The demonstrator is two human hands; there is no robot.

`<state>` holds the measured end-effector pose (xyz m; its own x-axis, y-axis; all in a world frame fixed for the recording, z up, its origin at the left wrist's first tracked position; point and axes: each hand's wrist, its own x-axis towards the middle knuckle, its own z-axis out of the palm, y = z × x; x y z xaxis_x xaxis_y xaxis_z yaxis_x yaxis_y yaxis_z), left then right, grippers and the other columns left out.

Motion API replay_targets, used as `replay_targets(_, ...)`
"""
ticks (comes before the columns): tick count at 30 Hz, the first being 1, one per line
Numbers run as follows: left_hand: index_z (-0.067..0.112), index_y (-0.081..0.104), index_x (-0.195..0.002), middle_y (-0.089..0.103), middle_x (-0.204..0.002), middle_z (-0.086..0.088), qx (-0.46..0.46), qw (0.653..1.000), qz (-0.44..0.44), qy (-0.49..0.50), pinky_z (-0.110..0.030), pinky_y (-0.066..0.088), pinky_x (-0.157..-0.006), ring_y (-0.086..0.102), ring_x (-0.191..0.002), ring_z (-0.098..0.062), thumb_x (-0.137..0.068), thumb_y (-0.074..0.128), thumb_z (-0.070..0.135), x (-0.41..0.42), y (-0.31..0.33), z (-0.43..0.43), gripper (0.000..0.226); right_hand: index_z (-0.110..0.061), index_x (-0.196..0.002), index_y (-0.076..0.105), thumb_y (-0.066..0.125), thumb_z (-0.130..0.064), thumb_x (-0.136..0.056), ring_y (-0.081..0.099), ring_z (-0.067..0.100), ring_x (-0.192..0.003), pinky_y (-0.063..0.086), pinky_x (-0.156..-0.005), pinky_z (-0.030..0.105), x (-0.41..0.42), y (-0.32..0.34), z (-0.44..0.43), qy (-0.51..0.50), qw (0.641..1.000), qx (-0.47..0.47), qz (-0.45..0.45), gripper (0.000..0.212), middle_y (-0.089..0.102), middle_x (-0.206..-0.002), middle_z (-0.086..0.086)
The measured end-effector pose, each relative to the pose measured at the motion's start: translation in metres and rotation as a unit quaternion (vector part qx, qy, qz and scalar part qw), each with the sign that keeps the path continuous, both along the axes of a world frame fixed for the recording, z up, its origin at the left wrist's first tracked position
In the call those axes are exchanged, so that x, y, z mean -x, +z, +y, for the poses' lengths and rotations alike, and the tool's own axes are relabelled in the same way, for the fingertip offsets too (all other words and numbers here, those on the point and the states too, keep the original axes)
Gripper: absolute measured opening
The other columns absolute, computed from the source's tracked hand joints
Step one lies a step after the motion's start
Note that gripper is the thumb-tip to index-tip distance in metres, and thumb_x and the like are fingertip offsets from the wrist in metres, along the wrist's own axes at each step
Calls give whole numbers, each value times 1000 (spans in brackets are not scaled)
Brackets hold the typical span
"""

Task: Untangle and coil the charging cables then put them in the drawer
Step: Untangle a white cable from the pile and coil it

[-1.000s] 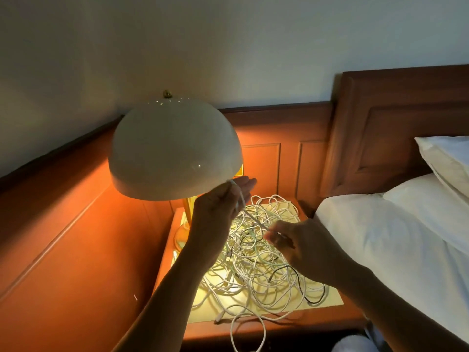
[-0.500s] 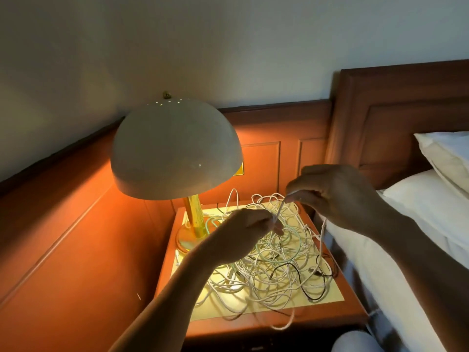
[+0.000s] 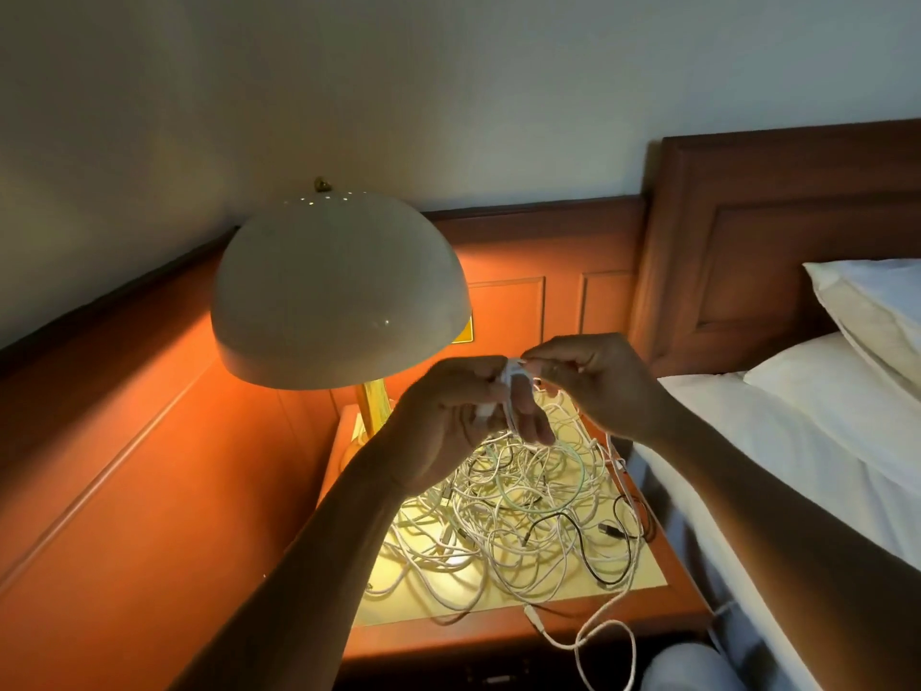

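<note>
The right hand [image 3: 603, 386], pinching a thin white charging cable [image 3: 513, 377], now meets the left hand [image 3: 448, 426] gripping its loops (coiling begun, seemingly).

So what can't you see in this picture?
All in the head view:
- The drawer: the dark front under the nightstand is cut off by the bottom edge.
- The lamp's bulb: hidden under the shade.
- How many cables: the pile is too tangled to count.
- The white cable in the hands: mostly covered by the left hand and right hand.
</note>
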<state>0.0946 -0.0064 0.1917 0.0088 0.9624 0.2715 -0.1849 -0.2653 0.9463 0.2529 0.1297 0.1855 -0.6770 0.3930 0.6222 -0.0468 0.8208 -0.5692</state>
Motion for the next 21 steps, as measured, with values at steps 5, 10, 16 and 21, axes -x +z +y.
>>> replay_targets(5, -1, 72, -92, 73, -91, -16, -80, 972, -221, -12, -40, 53, -96, 71, -98, -33, -96, 46, 10, 9, 0, 0, 28, -19, -105, 76, 56, -21, -103, 49, 2, -52, 39, -55, 20, 12, -22, -14, 11, 999, -13, -34, 21, 56, -59, -14)
replay_targets(10, -9, 61, -119, 66, -128, -26, -128, 968, -167, 135, -45, 48, -110, 60, -129, -39, -98, 50, 8, 16, -5, 5, 29, -19, -111, 76, 57, -29, -103, 57, 2, -55, 37, -56, 16, 8, -31, -39, -33, 993, -60, -95, 23, 53, -57, -31)
replay_targets(16, 5, 69, -116, 72, -124, -12, -71, 976, 52, 199, -50, 43, -115, 63, -127, -27, -95, 48, 14, 32, -6, 6, 30, -28, -104, 75, 54, -45, -100, 53, -12, -57, 35, -59, 18, -18, -20, -45, -92, 976, -130, -147, 28, 41, -59, -34)
replay_targets(21, 30, 76, -93, 73, -110, 11, 7, 943, 295, 154, -27, 42, -106, 62, -119, -5, -103, 46, 15, 28, -12, 8, 34, -27, -95, 78, 67, -27, -95, 58, 1, -59, 45, -55, 26, -26, 12, -40, -91, 958, -235, -140, 11, 69, -75, -13)
